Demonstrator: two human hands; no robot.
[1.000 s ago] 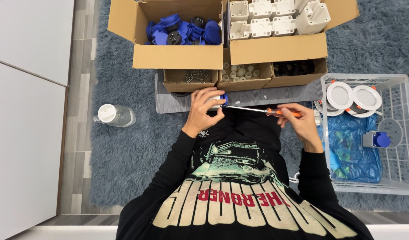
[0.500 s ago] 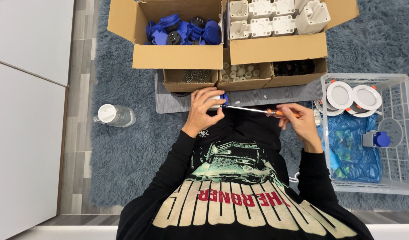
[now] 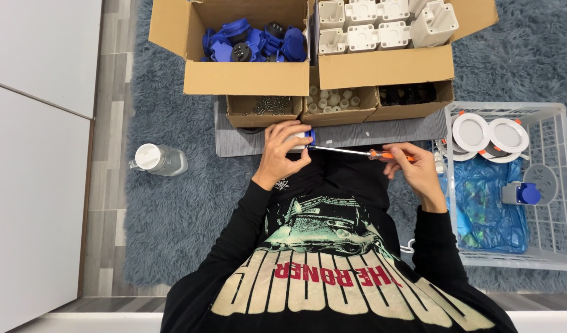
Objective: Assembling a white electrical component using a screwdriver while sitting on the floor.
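My left hand (image 3: 282, 153) is closed around a small white and blue plastic part (image 3: 307, 136), held just in front of the low cardboard trays. My right hand (image 3: 414, 171) grips the orange handle of a screwdriver (image 3: 357, 152). Its metal shaft runs left, level, and its tip meets the part in my left hand. Both hands hover over my lap and a grey mat (image 3: 382, 132).
A cardboard box of blue parts (image 3: 249, 38) and one of white housings (image 3: 382, 28) stand at the back. Small trays hold screws (image 3: 268, 106), white caps (image 3: 336, 98) and black pieces (image 3: 413, 94). A white wire basket (image 3: 551, 185) is at right, a clear bottle (image 3: 157, 159) at left.
My right hand has turned slightly on the screwdriver handle. My left hand and the part stay in the same place.
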